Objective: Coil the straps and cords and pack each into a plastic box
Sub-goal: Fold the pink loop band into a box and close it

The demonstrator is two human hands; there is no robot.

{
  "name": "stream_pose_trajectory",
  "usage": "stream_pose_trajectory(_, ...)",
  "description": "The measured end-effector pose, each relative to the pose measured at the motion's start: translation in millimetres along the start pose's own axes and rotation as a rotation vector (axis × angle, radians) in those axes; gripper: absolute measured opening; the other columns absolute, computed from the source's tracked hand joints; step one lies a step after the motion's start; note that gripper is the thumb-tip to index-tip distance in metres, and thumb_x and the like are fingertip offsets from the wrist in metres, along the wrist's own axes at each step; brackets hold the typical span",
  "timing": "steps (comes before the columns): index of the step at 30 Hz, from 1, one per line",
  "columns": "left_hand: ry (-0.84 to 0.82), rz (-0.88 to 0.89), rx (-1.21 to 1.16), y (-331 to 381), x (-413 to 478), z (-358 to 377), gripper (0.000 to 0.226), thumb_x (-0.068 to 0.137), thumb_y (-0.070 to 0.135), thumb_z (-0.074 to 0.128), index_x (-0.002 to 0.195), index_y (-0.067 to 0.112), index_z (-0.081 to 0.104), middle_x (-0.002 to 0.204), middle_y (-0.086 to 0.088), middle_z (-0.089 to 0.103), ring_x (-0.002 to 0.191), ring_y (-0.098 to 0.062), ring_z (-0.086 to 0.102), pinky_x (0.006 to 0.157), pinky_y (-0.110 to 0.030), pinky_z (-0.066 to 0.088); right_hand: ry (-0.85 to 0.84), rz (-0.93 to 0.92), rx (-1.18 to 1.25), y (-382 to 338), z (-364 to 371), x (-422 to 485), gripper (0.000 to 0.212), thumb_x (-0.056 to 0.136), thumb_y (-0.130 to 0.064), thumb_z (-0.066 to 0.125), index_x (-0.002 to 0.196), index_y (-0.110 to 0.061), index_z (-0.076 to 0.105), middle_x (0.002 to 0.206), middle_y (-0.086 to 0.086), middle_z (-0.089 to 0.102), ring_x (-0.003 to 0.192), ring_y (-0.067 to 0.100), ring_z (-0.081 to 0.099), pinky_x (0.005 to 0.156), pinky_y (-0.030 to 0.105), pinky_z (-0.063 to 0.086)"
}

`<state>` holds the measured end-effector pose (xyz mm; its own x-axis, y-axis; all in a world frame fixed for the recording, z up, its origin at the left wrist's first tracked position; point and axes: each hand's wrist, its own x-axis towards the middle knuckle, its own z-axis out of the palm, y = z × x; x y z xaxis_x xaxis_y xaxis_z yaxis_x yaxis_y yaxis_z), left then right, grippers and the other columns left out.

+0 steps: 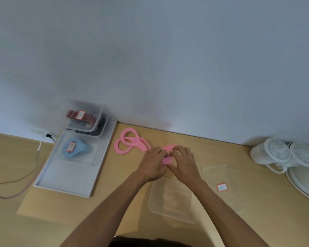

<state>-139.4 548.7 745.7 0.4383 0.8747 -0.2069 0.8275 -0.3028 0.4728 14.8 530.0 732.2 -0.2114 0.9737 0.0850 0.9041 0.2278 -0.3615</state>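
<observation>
A pink strap (128,143) lies in loose loops on the wooden table, running right into my hands. My left hand (153,164) and my right hand (183,162) meet over its near end, and both hold a small folded bunch of the pink strap between fingers and thumbs. An open clear plastic box (171,199) sits just in front of my hands, holding nothing. Its clear lid (223,186) with a red-edged label lies to the right.
A white tray (68,179) at the left carries closed clear boxes: one with a blue strap (75,148), one stacked with a red striped strap (80,115) over a dark one. A thin cable (18,180) trails at far left. White fans (282,154) stand at right.
</observation>
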Motion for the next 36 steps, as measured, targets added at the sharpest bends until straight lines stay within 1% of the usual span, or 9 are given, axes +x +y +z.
stream_pose_trajectory(2, -0.041, 0.017, 0.019, 0, 2, -2, 0.032, 0.085, 0.028, 0.057, 0.115, 0.017, 0.049, 0.117, -0.002, 0.047, 0.11, -0.02, 0.041, 0.094, -0.033, 0.036, -0.02, -0.005, 0.074, 8, 0, -3, 0.031, 0.072, -0.043, 0.055, 0.088, -0.017, 0.06, 0.096, -0.001, 0.062, 0.096, 0.017, 0.044, 0.074, 0.032, 0.044)
stream_pose_trajectory(6, -0.106, -0.007, 0.244, -4, 5, -5, 0.05, 0.086, 0.026, 0.055, 0.132, 0.018, 0.039, 0.134, -0.002, 0.044, 0.124, -0.027, 0.033, 0.098, -0.037, 0.029, -0.118, 0.103, 0.19, 21, -12, -5, 0.027, 0.073, -0.03, 0.065, 0.089, -0.01, 0.056, 0.09, 0.001, 0.058, 0.088, 0.021, 0.051, 0.077, 0.028, 0.035)
stream_pose_trajectory(10, -0.032, -0.037, 0.339, -6, 12, -2, 0.047, 0.086, 0.024, 0.052, 0.131, 0.016, 0.039, 0.128, -0.005, 0.047, 0.125, -0.027, 0.036, 0.106, -0.039, 0.026, -0.135, 0.184, 0.187, 30, -25, -5, 0.021, 0.08, -0.022, 0.064, 0.092, -0.01, 0.051, 0.078, -0.001, 0.053, 0.071, 0.02, 0.045, 0.067, 0.025, 0.025)
stream_pose_trajectory(17, -0.038, 0.014, 0.19, -5, 19, -7, 0.039, 0.079, 0.011, 0.056, 0.115, 0.013, 0.043, 0.114, -0.006, 0.045, 0.106, -0.024, 0.041, 0.09, -0.03, 0.033, -0.345, 0.142, 0.096, 40, -17, -4, 0.046, 0.086, -0.028, 0.057, 0.13, -0.022, 0.046, 0.121, 0.002, 0.056, 0.109, 0.025, 0.048, 0.087, 0.031, 0.029)
stream_pose_trajectory(20, -0.015, 0.018, 0.103, -5, 20, -11, 0.033, 0.077, 0.015, 0.056, 0.107, 0.014, 0.044, 0.108, -0.004, 0.048, 0.099, -0.021, 0.041, 0.089, -0.031, 0.035, -0.436, 0.161, 0.205, 23, -9, 4, 0.063, 0.083, -0.053, 0.051, 0.141, -0.036, 0.032, 0.125, 0.002, 0.053, 0.11, 0.026, 0.046, 0.089, 0.035, 0.03)
stream_pose_trajectory(22, -0.02, 0.014, 0.051, -4, 19, -15, 0.029, 0.078, 0.024, 0.059, 0.1, 0.017, 0.042, 0.102, -0.002, 0.05, 0.092, -0.019, 0.039, 0.085, -0.031, 0.035, -0.413, 0.22, 0.306, 12, -3, 11, 0.066, 0.077, -0.067, 0.041, 0.136, -0.038, 0.036, 0.122, 0.0, 0.055, 0.106, 0.026, 0.048, 0.088, 0.038, 0.034)
stream_pose_trajectory(27, -0.024, -0.005, -0.032, -1, 19, -19, 0.034, 0.076, 0.033, 0.065, 0.099, 0.017, 0.045, 0.098, -0.002, 0.055, 0.089, -0.021, 0.045, 0.076, -0.03, 0.028, -0.321, 0.15, 0.058, 5, 5, 21, 0.047, 0.081, -0.047, 0.058, 0.118, -0.018, 0.052, 0.112, 0.006, 0.048, 0.103, 0.027, 0.042, 0.08, 0.035, 0.028)
stream_pose_trajectory(31, -0.077, 0.021, 0.082, -2, 27, -24, 0.036, 0.074, 0.028, 0.062, 0.104, 0.02, 0.044, 0.096, 0.002, 0.054, 0.088, -0.018, 0.045, 0.089, -0.036, 0.034, -0.076, 0.137, -0.032, 20, 1, 21, 0.025, 0.064, -0.031, 0.071, 0.079, -0.013, 0.062, 0.091, 0.008, 0.051, 0.082, 0.027, 0.047, 0.068, 0.032, 0.031)
stream_pose_trajectory(36, -0.113, -0.082, 0.339, -17, 38, -16, 0.042, 0.081, 0.026, 0.06, 0.118, 0.018, 0.042, 0.117, -0.001, 0.052, 0.108, -0.022, 0.046, 0.1, -0.039, 0.032, -0.131, 0.152, 0.02, 45, -26, 30, 0.015, 0.07, -0.019, 0.057, 0.08, -0.009, 0.059, 0.081, 0.008, 0.061, 0.081, 0.032, 0.059, 0.082, 0.036, 0.038)
